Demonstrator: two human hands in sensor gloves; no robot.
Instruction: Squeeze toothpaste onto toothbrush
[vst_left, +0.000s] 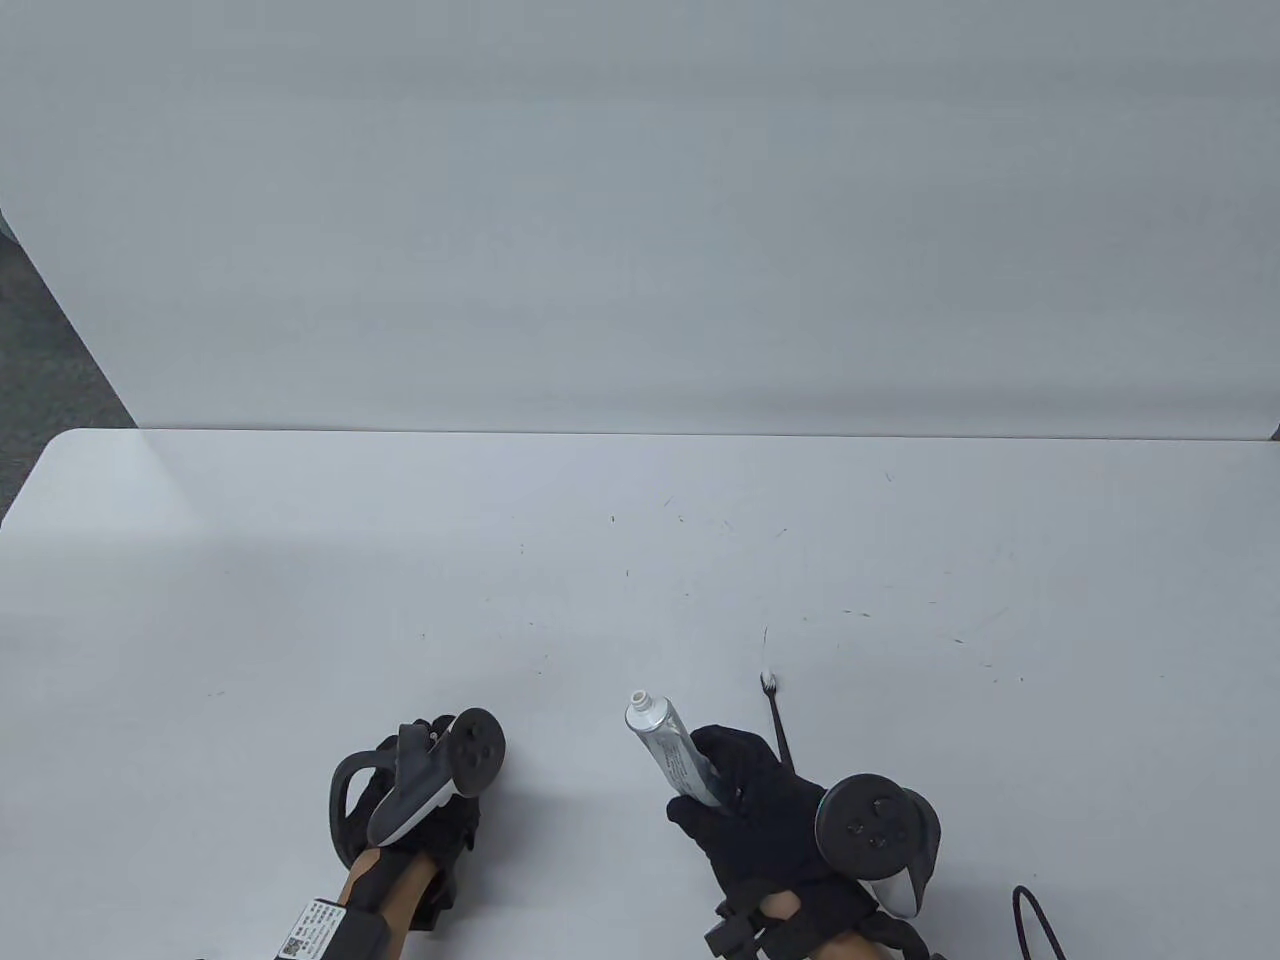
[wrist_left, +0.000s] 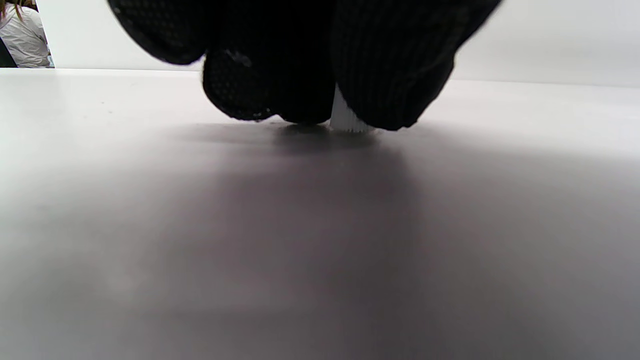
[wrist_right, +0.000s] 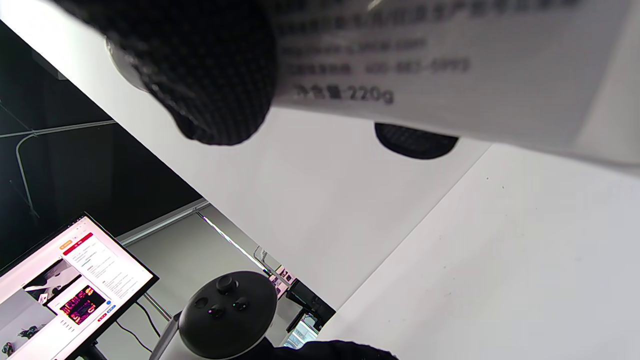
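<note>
The right hand (vst_left: 750, 800) is wrapped around a toothpaste tube (vst_left: 668, 750), gripping its lower half so the tube slants up and away from the palm toward the left. The tube's nozzle (vst_left: 640, 702) is uncovered, its threaded neck bare and pointing away from the person. From the right wrist view the tube (wrist_right: 450, 65) fills the top of the picture, its printed side facing the camera, with a gloved fingertip (wrist_right: 200, 75) curled over it on the left.

Just beyond the right hand's knuckles, a thin dark toothbrush (vst_left: 778, 720) sticks out past the fingers, its small white head (vst_left: 768, 684) at the far end, a little to the right of the nozzle. Its lower end runs behind the hand, so I cannot tell whether it lies on the table (vst_left: 300, 600) or is held.

The left hand (vst_left: 420, 790) is well apart from the right one, down on the table with the fingers bunched. In the left wrist view the fingertips (wrist_left: 395, 75) press around a small white ribbed cap (wrist_left: 345, 117) that stands on the tabletop, pinched between them.

A black cable (vst_left: 1035, 920) loops at the table's near edge, to the right of the right hand.
</note>
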